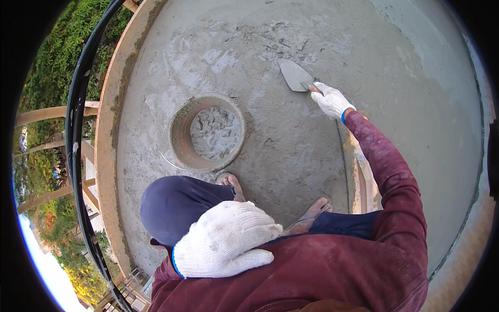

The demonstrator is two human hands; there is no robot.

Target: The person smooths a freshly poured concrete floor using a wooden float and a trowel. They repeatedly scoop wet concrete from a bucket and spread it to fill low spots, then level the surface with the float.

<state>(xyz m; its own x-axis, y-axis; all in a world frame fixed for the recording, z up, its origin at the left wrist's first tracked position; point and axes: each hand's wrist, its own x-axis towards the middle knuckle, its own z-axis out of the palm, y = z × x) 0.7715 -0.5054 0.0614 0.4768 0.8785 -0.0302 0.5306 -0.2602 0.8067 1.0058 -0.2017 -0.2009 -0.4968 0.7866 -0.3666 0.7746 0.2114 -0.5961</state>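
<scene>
My right hand [333, 101], in a white knit glove, is closed round the wooden handle of a pointing trowel [296, 76]. The trowel's grey blade lies flat over the wet mortar [283, 44], just beside a rough, lumpy patch. My left hand [226, 240], gloved the same way, rests near my bent knee and holds nothing; its fingers reach to the right, with the thumb apart. Ahead of that knee stands a mortar-caked bucket [179, 138], part filled with lumpy grey mortar [214, 133]. Its thin wire handle hangs down on the left side.
A raised formwork edge [108, 130] curves along the left. Beyond it run black cables [75, 130], timber rails [44, 115] and greenery. Wooden boards [364, 182] stand by an edge under my right forearm. My feet [315, 212] are on the grey surface.
</scene>
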